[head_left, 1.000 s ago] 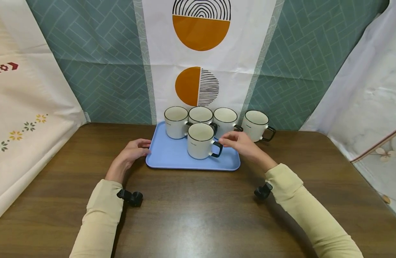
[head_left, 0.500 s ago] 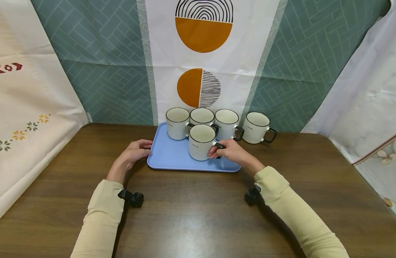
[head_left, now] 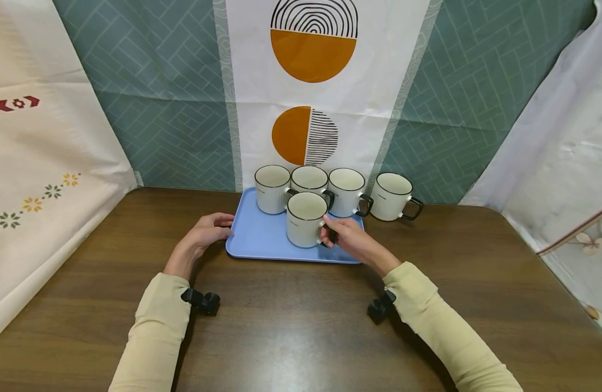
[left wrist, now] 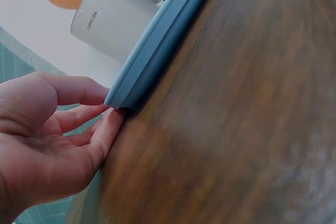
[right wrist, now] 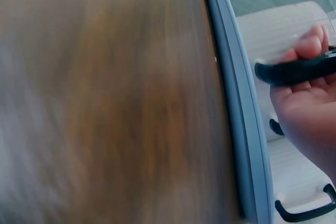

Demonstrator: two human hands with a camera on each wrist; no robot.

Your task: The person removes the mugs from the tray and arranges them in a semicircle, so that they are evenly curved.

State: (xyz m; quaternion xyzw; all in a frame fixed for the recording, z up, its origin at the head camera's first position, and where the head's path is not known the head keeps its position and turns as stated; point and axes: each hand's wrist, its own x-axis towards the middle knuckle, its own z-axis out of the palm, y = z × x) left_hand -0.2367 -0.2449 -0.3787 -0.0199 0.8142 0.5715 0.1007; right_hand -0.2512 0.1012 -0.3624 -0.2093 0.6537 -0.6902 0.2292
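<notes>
One word [left wrist: 92, 20] can be read: "concise", in small, thin, dark lower-case letters on the outer wall of a white mug [left wrist: 113, 22] in the left wrist view. It stands close to the mug's upper edge and, in that tilted view, climbs steeply, its first letter lowest. In the head view, a short line of dark print [head_left: 295, 222] shows on the front mug [head_left: 301, 230], high on the wall and left of its middle. A like line marks the rightmost mug [head_left: 387, 203], and a fainter one the back row's leftmost mug [head_left: 268, 198]; all three are too small to read there.
</notes>
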